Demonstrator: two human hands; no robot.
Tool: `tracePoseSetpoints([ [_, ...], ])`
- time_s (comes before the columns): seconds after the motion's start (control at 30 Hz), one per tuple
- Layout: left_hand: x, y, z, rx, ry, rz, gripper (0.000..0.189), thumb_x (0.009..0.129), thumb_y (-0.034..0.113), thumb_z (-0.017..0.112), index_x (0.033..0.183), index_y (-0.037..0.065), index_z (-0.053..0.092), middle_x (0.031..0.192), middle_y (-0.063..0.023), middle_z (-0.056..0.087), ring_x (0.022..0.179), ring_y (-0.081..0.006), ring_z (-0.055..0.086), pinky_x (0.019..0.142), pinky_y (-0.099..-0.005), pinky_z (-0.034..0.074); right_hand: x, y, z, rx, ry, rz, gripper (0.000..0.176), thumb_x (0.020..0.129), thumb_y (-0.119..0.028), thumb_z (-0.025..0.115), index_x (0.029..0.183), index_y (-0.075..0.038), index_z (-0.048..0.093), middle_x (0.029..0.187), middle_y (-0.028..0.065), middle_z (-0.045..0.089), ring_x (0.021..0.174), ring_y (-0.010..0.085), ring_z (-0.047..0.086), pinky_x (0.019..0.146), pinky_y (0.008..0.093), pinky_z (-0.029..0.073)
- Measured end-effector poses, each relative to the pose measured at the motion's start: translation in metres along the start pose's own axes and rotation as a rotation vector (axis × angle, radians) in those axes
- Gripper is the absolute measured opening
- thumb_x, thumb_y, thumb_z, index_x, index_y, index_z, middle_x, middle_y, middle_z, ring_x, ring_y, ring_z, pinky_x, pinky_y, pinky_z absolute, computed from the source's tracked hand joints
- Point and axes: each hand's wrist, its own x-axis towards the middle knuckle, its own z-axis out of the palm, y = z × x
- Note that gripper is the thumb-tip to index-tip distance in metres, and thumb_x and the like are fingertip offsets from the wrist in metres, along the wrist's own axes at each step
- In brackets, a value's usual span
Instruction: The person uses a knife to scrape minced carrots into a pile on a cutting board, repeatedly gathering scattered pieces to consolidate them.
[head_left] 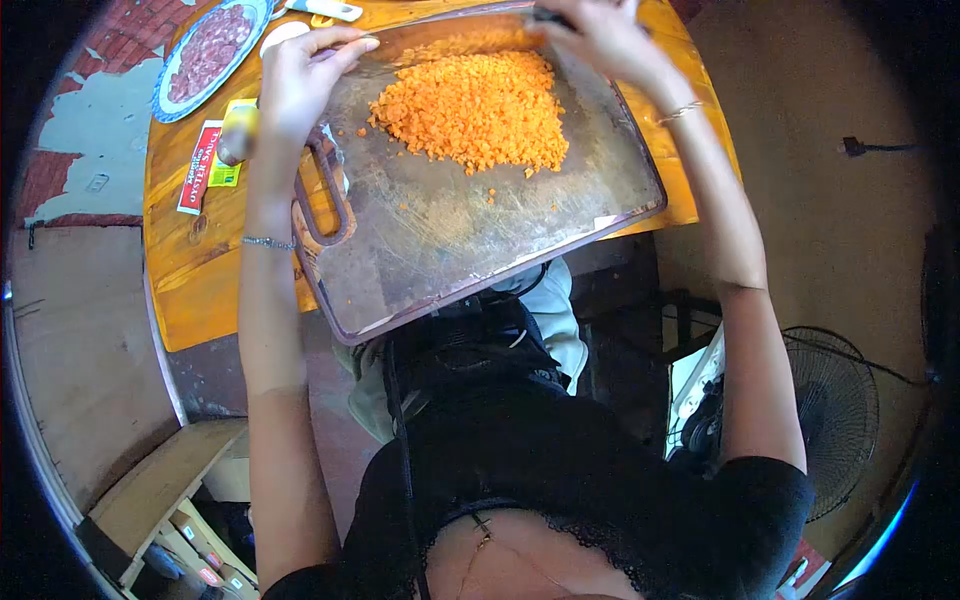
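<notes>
A heap of finely diced carrot (470,110) lies on the dark, worn cutting board (430,240), which has a handle slot on its left. Along the heap's far edge stands a wide-bladed knife (435,38), its blade reflecting orange. My right hand (605,45) is closed around the knife's black handle, slightly blurred. At the other end, my left hand (300,85) pinches the blade's tip between thumb and fingers. A few loose carrot bits are scattered on the board near me.
On the wooden table (205,275), a plate of raw meat (212,50) stands at the far left. Nearer are a red oyster sauce packet (198,170) and a yellow packet (228,170). The board overhangs the table's near edge. A fan (825,420) stands at right.
</notes>
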Motion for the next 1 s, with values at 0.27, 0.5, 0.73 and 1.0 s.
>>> tracePoseSetpoints([
  [0.27, -0.009, 0.021, -0.003, 0.094, 0.039, 0.111, 0.019, 0.082, 0.016, 0.071, 0.093, 0.001, 0.072, 0.079, -0.0035, 0.069, 0.071, -0.0066, 0.061, 0.067, -0.0201, 0.049, -0.009, 0.012, 0.029, -0.013, 0.095, -0.052, 0.027, 0.092, -0.035, 0.055, 0.102, -0.01, 0.06, 0.089, 0.011, 0.065, 0.081, 0.0262, 0.06, 0.082, 0.0517, 0.028],
  [0.5, -0.013, 0.029, -0.017, 0.17, 0.116, 0.193, 0.02, 0.082, 0.018, 0.071, 0.094, 0.003, 0.071, 0.084, -0.0042, 0.071, 0.073, -0.006, 0.062, 0.068, -0.0216, 0.049, 0.002, -0.004, 0.001, 0.03, 0.094, -0.065, 0.026, 0.092, -0.034, 0.054, 0.1, -0.01, 0.06, 0.093, 0.0102, 0.065, 0.092, 0.0268, 0.06, 0.085, 0.0558, 0.027],
  [0.73, -0.019, 0.013, -0.026, 0.222, 0.131, 0.122, 0.019, 0.082, 0.018, 0.071, 0.095, 0.004, 0.072, 0.087, -0.005, 0.072, 0.074, -0.0071, 0.064, 0.069, -0.0215, 0.05, 0.037, -0.003, 0.019, 0.137, 0.139, -0.195, 0.024, 0.091, -0.029, 0.057, 0.101, -0.009, 0.063, 0.095, 0.0098, 0.065, 0.092, 0.0259, 0.057, 0.081, 0.0494, 0.027],
  [1.0, -0.033, 0.013, -0.024, 0.097, 0.101, 0.009, 0.02, 0.079, 0.015, 0.072, 0.092, 0.0, 0.071, 0.081, -0.0088, 0.071, 0.071, -0.0128, 0.068, 0.067, -0.0245, 0.053, 0.027, -0.011, 0.016, 0.082, 0.129, -0.207, 0.024, 0.09, -0.028, 0.058, 0.104, -0.01, 0.063, 0.1, 0.0102, 0.063, 0.1, 0.0254, 0.054, 0.082, 0.0502, 0.026],
])
